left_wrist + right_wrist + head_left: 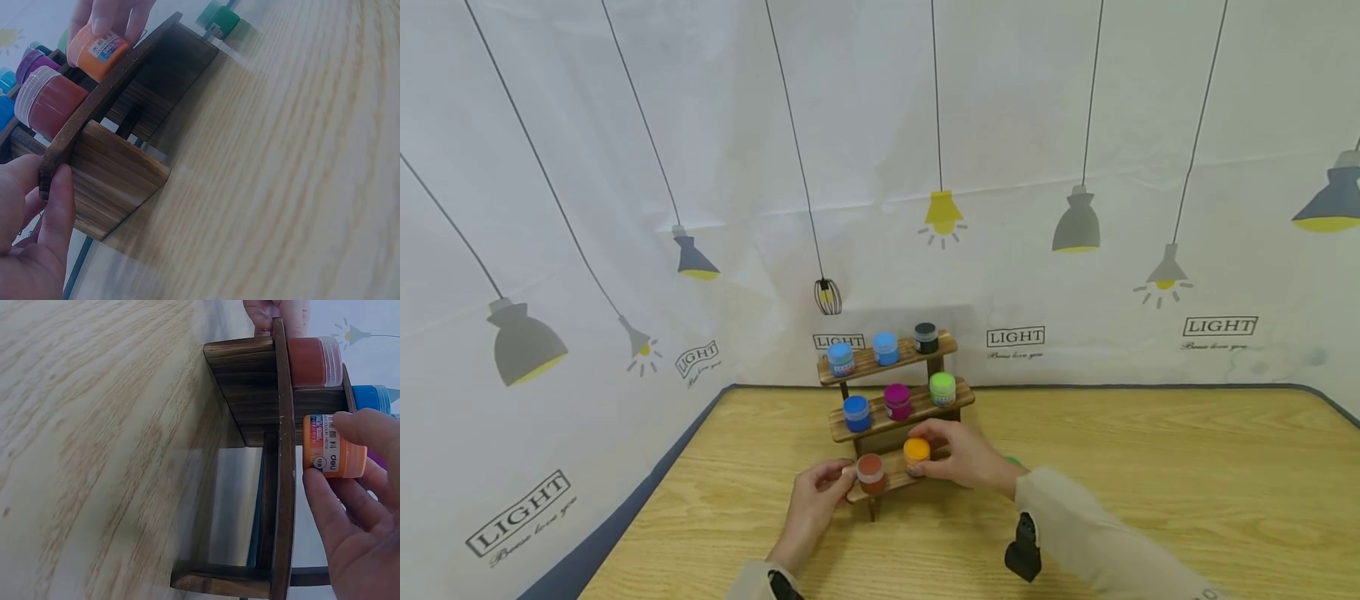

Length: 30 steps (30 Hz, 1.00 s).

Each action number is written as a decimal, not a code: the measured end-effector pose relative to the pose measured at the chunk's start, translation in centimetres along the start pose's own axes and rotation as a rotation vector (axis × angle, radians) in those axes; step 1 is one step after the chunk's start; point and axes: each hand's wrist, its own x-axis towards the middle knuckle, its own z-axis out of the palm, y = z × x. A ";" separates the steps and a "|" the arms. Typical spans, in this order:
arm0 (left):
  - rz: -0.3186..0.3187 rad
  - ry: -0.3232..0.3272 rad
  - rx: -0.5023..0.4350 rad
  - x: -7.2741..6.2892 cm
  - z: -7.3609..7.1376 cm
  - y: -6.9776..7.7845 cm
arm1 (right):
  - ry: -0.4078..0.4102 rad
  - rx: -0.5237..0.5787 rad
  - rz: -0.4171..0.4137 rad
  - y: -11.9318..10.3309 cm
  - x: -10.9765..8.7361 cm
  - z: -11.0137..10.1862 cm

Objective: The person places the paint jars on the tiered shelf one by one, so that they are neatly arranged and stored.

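Note:
My right hand [964, 454] pinches an orange paint jar [332, 447] between thumb and fingers, at the bottom step of a dark wooden three-tier stand [895, 423]. In the right wrist view a thin gap seems to lie between the jar and the step. With thumb and fingers, my left hand [37, 219] grips the left end of that bottom step. Beside it stands a red-brown paint jar [871, 473]. The middle step carries a blue jar [857, 413], a purple jar [897, 402] and a light green jar [942, 389].
On the top step are two light blue jars, one at the left end [841, 359] and one mid-step [886, 348], plus a black-lidded jar [927, 337]. A green jar [218, 20] is on the wood-grain table [1150, 483], right of the stand. Behind hangs a lamp-printed sheet [865, 125].

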 end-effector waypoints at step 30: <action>0.005 0.016 0.017 -0.1 0.0 0.1 | -0.017 0.041 0.041 0.7 0.1 0.3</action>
